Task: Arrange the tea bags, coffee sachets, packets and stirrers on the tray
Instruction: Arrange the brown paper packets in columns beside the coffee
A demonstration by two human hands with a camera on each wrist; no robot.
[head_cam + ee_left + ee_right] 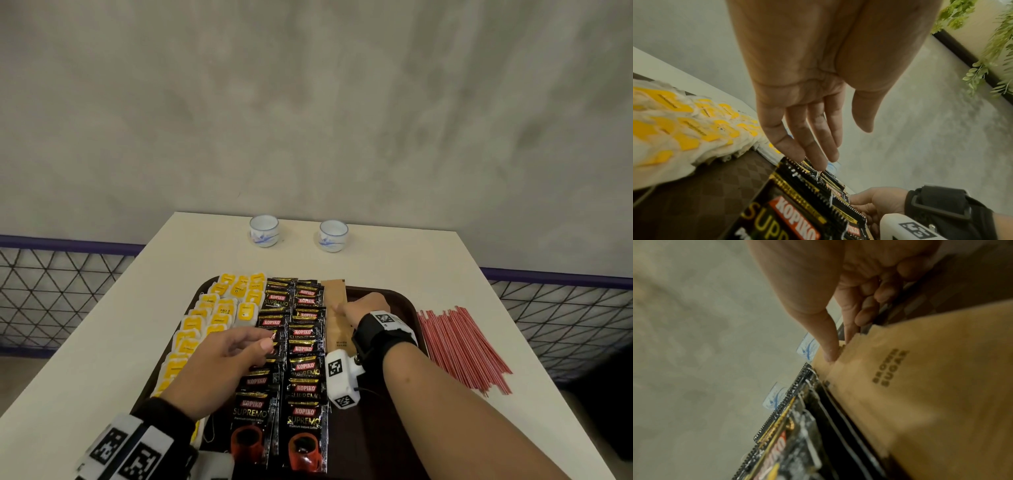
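Observation:
A dark brown tray (380, 431) holds yellow tea bags (219, 308) in rows on its left. Two columns of black coffee sachets (305, 346) fill the middle, and a column of brown sugar packets (337, 325) lies just right of them. My left hand (255, 339) hovers over the left coffee column. Its straight fingers (819, 155) touch a sachet's top edge (797, 191). My right hand (342, 308) rests on the sugar column, thumb and forefinger (830, 350) pinching the far end of a brown sugar packet (910, 386). Red stirrers (462, 346) lie on the table right of the tray.
Two white cups with blue marks (263, 230) (333, 235) stand at the table's far edge. The tray's right strip (387, 301) beside the sugar is bare. A wire mesh fence runs below the table on both sides, with a grey wall behind.

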